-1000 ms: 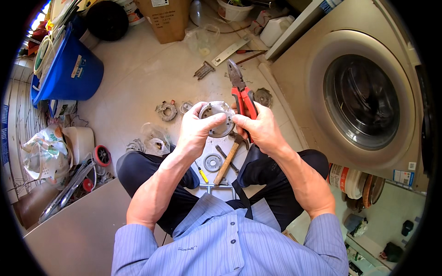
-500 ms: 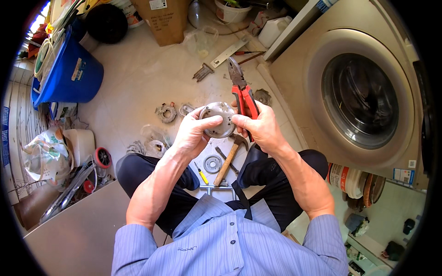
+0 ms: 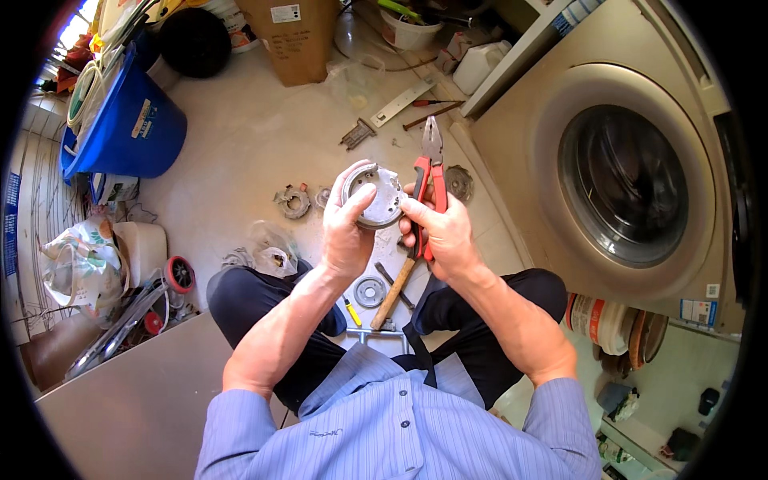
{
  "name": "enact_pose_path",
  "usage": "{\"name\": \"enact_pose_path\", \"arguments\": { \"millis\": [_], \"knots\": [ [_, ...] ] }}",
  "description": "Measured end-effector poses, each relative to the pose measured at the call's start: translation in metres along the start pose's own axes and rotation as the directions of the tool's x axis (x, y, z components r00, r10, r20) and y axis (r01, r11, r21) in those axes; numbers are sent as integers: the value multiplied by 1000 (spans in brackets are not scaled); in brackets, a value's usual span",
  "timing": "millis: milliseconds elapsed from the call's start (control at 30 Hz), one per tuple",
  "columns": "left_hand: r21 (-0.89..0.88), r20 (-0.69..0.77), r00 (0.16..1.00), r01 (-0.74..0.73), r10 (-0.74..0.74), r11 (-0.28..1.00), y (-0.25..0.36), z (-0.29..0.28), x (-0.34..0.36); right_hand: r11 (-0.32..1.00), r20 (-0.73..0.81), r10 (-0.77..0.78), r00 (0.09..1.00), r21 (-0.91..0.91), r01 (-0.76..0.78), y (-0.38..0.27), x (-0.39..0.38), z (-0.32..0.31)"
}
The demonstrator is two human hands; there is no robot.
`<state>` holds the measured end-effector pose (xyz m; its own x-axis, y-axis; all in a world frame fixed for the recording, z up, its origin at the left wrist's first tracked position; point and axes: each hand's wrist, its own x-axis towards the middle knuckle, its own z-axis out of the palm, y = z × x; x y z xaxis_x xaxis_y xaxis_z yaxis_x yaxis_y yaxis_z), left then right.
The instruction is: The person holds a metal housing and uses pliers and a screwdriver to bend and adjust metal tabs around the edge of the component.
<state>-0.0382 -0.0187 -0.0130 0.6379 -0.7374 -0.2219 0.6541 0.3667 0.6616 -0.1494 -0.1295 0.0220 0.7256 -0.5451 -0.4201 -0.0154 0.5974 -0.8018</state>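
round metal part [image 3: 373, 194] gripped by left hand [image 3: 346, 232]; right hand [image 3: 442, 230] grips red pliers [image 3: 429, 174]; hammer [image 3: 394, 280] below.

- One round metal disc [image 3: 374, 196] held in two hands [image 3: 346, 232].
- One pair of red-handled pliers [image 3: 429, 180].
- One hammer [image 3: 394, 290].
- One blue bucket [image 3: 128, 120].
- One washing machine [image 3: 616, 176].
- One cardboard box [image 3: 292, 36].

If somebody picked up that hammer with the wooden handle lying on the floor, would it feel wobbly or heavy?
The hammer with the wooden handle would probably feel stiff, since its handle looks like one solid straight piece of wood. It is likely head-heavy, because the dark metal head sits at one end, partly hidden behind the right hand. It seems unlikely to roll, lying flat on the pale tiled floor.
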Motion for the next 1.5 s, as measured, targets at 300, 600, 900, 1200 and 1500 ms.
{"name": "enact_pose_path", "arguments": {
  "millis": [300, 600, 900, 1200, 1500],
  "knots": [
    [-25, 23, 940, -340, 341, 940, 4, 25, 6, 982, -46, 31, 998, 186, -22, 8, -5, 29],
    [371, 87, 938, -344, 336, 863, 21, 28, 11, 959, 89, 104, 991, 254, -124, 2, -1, 36],
    [-273, 147, 980, -89, 133, 958, 60, 15, 28, 713, 91, -416, 905, -585, 387, -7, -8, 26],
    [-323, 129, 979, -111, 160, 940, 64, 10, 27, 82, 432, -635, 641, -787, 612, -4, -18, 12],
    [-293, 26, 959, -263, 282, 919, 56, 6, 31, -295, 576, -508, 640, -815, 499, -9, -10, 11]
  ]
}}
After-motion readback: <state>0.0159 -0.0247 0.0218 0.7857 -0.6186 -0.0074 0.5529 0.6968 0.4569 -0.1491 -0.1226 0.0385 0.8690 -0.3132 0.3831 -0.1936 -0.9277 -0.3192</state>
